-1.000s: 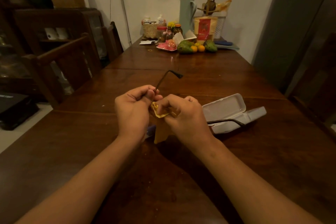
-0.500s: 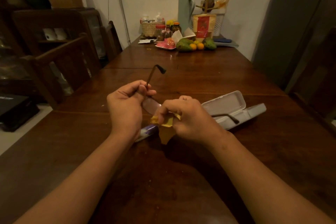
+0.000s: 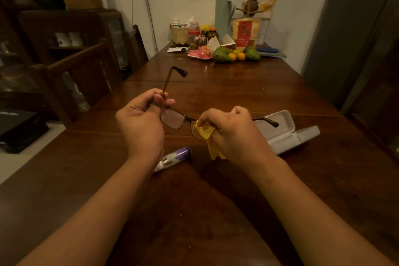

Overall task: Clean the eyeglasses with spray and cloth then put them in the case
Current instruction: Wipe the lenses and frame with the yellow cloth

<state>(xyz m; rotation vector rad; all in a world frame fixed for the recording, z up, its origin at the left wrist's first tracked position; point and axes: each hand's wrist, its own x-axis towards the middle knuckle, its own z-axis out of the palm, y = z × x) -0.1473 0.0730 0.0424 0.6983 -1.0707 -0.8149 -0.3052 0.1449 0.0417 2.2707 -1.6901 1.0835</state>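
Above a dark wooden table point(image 3: 248, 93), a pair of eyeglasses point(image 3: 174, 117) is held in the air between a person's two bare hands. One lens shows clear just beside the left hand point(image 3: 141, 124), whose fingers are closed on the frame's end where a temple arm rises up and away. The right hand point(image 3: 234, 130) is pinched on a yellow cloth point(image 3: 208, 136) folded over the other lens, the cloth's loose end hanging down toward the tabletop. The second temple arm juts out past the right hand, over the case point(image 3: 280, 129).

That white case lies open on the table just behind and to the right of the right hand, lid up. A small spray bottle point(image 3: 176, 157) with a purple label lies on its side on the table below and between the wrists. At the table's far end sit fruit point(image 3: 235, 55), jars and a woven basket point(image 3: 182, 34) near the wall. Wooden chairs point(image 3: 86, 71) stand along the left edge.
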